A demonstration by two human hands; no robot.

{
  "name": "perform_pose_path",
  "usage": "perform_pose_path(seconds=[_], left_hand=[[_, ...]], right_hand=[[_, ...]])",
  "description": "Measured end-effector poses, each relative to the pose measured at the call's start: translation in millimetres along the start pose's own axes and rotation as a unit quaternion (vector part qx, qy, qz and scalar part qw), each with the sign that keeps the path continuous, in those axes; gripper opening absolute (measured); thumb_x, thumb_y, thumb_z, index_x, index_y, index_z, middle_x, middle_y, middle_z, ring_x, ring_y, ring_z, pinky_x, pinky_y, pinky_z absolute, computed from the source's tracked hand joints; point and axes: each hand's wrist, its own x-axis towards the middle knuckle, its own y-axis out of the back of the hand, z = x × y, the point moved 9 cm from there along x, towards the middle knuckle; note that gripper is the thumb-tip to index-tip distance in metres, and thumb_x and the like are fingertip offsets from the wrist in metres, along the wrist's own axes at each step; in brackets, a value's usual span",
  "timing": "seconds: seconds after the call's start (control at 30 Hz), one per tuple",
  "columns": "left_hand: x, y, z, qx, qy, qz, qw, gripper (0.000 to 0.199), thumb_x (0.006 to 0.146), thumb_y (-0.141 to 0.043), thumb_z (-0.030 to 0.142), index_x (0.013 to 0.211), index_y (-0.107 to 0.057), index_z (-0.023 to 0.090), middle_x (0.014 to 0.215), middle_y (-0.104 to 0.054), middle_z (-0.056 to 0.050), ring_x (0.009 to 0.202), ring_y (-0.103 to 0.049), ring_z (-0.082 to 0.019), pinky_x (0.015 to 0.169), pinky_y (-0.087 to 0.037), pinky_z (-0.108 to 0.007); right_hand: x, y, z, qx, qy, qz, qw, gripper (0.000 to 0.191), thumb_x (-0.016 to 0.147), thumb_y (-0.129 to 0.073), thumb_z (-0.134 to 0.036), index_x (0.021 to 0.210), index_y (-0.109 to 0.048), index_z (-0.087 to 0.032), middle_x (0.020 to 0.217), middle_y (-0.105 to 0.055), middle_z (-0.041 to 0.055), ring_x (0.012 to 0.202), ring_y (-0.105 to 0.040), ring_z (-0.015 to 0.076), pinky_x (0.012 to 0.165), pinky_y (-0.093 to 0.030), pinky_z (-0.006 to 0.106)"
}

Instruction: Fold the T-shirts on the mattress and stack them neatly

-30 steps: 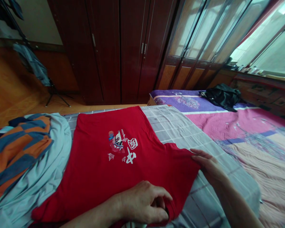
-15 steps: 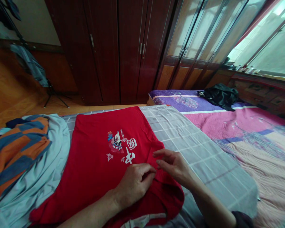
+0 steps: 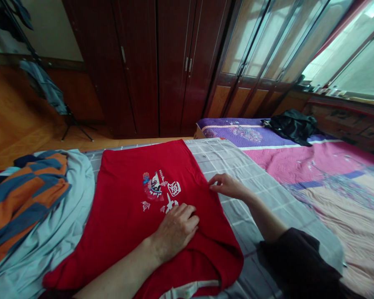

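Red T-shirt (image 3: 156,166) lies partly folded on the checked bedsheet (image 3: 246,182); left hand (image 3: 176,232) presses it with flat, open fingers, right hand (image 3: 227,187) rests open fingers at its right edge

A checked bed sheet (image 3: 233,166) carries a red T-shirt (image 3: 121,195) and orange-blue cloth (image 3: 21,203).

Left hand (image 3: 176,232) flat, palm down, fingers together, left forearm (image 3: 118,270) slanting in from the lower left. Right hand (image 3: 227,187) farther forward, fingers lightly curled, right forearm (image 3: 264,220) angled in from the lower right.
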Motion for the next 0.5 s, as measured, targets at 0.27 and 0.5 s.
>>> perform_pose_path(seconds=[0.27,0.5], left_hand=[[1,-1.6,13,0.009,-0.079,-0.023,0.997,0.024,0.089,-0.048,0.011,0.111,-0.055,0.019,0.119,-0.059,-0.005,0.098,-0.053,-0.021,0.085,-0.047,-0.036],[-5,26.9,14,-0.039,-0.082,0.12,0.989,0.023,0.091,-0.039,0.005,0.1,-0.058,0.014,0.091,-0.061,-0.006,0.083,-0.054,-0.018,0.077,-0.05,-0.031]], right_hand=[[1,-10,11,0.142,0.023,-0.037,0.989,0.03,0.075,-0.059,-0.036,0.095,-0.068,-0.014,0.065,-0.062,-0.0004,0.058,-0.053,0.0115,0.05,-0.039,0.022],[2,-23,17,0.249,0.013,-0.06,0.966,0.046,0.071,-0.068,-0.042,0.105,-0.066,-0.011,0.076,-0.067,0.004,0.06,-0.055,0.0107,0.051,-0.038,0.023]])
